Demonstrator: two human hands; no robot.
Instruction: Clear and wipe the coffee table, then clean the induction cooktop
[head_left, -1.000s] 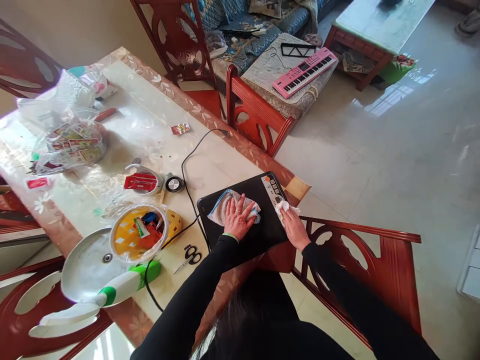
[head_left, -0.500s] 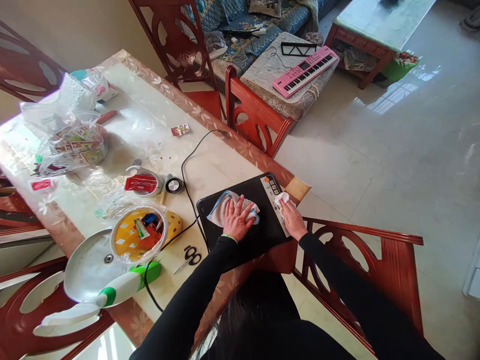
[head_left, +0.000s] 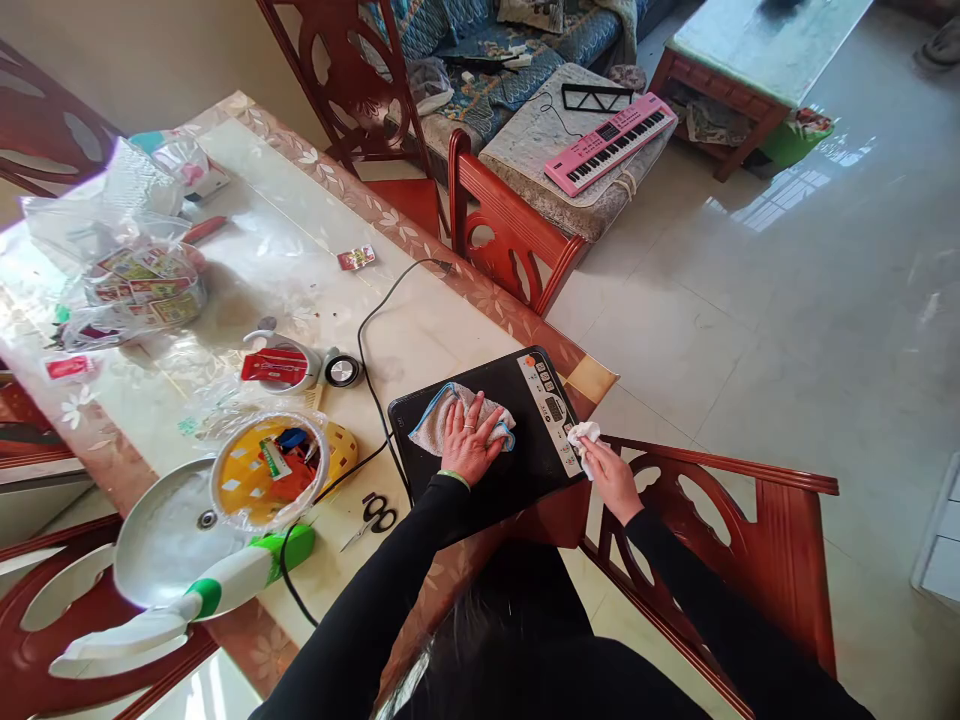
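Note:
A black induction cooker (head_left: 517, 410) with a pale control strip lies at the table's near right corner. My left hand (head_left: 469, 445) rests flat, fingers spread, on a beige cloth (head_left: 429, 425) with blue edging, which lies on the cooker's black top. At the right edge of the control strip, my right hand (head_left: 611, 478) pinches a crumpled white tissue (head_left: 585, 436). The panel's buttons and display show to the left of the tissue. A black cord (head_left: 361, 345) runs along the cooker's left side.
Left of the cooker are scissors (head_left: 373, 515), a yellow basket (head_left: 251, 485), a pan lid (head_left: 161, 530), a green-and-white spray bottle (head_left: 255, 570), a cup (head_left: 300, 372) and plastic bags (head_left: 142, 285). Red wooden chairs (head_left: 787, 530) stand round the table. A pink keyboard (head_left: 611, 145) lies beyond.
My right hand has moved down and to the right along the control strip with the tissue, uncovering the display. My left hand has stayed on the cloth. The view has shifted slightly.

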